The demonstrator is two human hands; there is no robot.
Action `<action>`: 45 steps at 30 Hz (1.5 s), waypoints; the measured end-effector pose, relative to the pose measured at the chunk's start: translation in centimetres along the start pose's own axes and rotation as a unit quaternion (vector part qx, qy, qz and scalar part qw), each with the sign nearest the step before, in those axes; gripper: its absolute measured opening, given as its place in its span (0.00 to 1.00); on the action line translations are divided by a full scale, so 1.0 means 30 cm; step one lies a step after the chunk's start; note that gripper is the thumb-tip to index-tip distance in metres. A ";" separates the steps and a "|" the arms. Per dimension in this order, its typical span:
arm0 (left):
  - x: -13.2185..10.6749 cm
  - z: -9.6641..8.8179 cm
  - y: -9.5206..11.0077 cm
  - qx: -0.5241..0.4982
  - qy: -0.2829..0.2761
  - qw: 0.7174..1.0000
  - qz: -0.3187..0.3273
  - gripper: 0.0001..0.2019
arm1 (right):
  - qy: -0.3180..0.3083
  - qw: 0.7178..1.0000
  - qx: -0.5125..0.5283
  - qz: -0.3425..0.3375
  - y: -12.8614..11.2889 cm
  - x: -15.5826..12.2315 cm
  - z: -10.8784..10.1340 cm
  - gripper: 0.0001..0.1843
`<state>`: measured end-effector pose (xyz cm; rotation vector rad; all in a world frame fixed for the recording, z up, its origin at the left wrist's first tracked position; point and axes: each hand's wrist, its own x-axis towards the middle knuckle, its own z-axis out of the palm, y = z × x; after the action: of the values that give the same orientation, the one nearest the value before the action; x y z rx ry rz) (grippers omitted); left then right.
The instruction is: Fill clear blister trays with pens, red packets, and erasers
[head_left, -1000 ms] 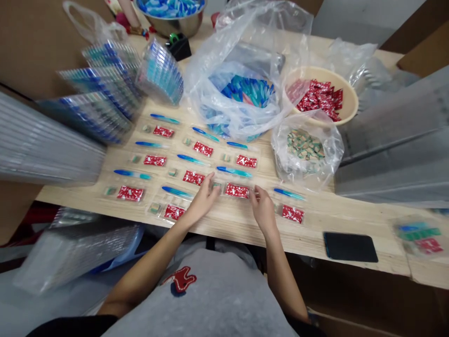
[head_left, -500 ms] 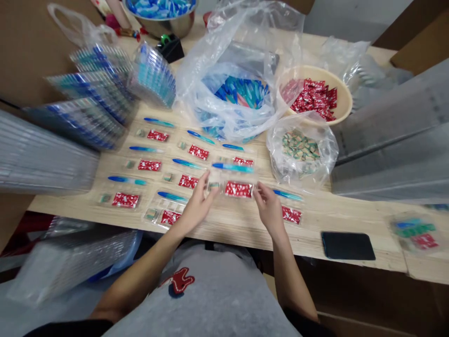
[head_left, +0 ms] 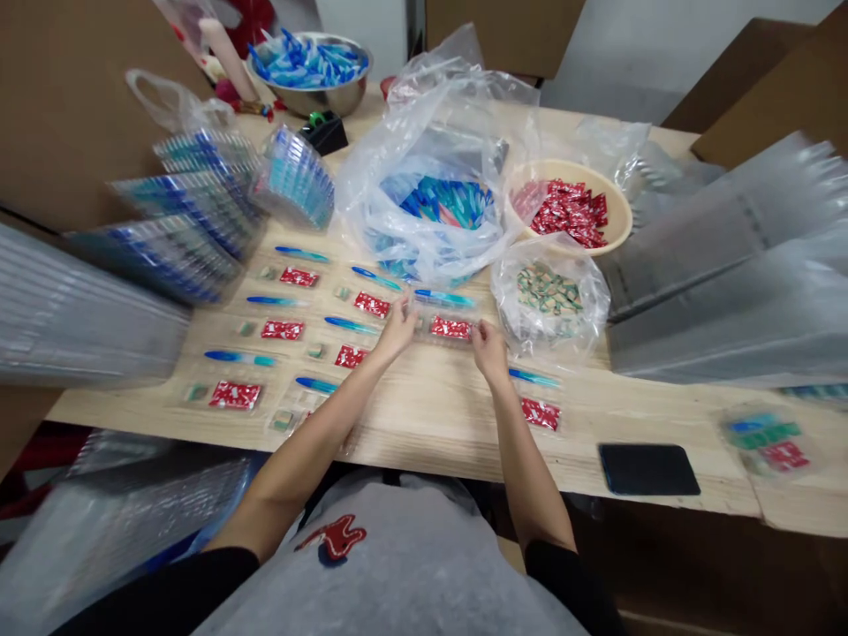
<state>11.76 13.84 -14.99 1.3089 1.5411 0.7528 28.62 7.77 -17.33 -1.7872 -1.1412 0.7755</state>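
Note:
Between my two hands is a clear plastic tray with a blue-to-turquoise pen-shaped piece, a red patterned packet and a small greenish block in it. My left hand closes on its left end, partly covering the block. My right hand pinches its right end. Several similar filled trays lie in rows to the left, among them one with a red packet. Another red packet, with a blue piece above it, lies beside my right wrist.
Behind stand a clear bag of blue pieces, a cream bowl of red packets and a bag of small greenish blocks. Stacked clear trays flank both sides. A phone lies near the front edge; a steel bowl stands farther back.
Both hands have moved the held tray away from my body, toward the bag of blue pieces. The view has tilted up a little.

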 end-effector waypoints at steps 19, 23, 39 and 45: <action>-0.440 0.293 0.089 -0.020 -0.332 0.939 0.085 0.22 | 0.232 0.960 0.015 0.158 0.209 -0.455 -0.498 0.32; -0.491 0.319 0.121 -0.012 -0.342 0.934 0.102 0.26 | 0.221 0.958 0.029 0.179 0.228 -0.437 -0.552 0.30; -0.634 0.323 0.061 -0.039 -0.343 0.932 0.113 0.30 | 0.234 0.946 -0.003 0.226 0.208 -0.555 -0.604 0.31; -0.463 0.334 0.008 -0.014 -0.265 0.961 0.077 0.23 | 0.186 0.967 0.017 0.174 0.256 -0.426 -0.511 0.31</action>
<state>20.85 -0.68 -14.74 1.4757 1.0050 0.4608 39.43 -10.68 -16.76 -2.0255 -0.5716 0.6151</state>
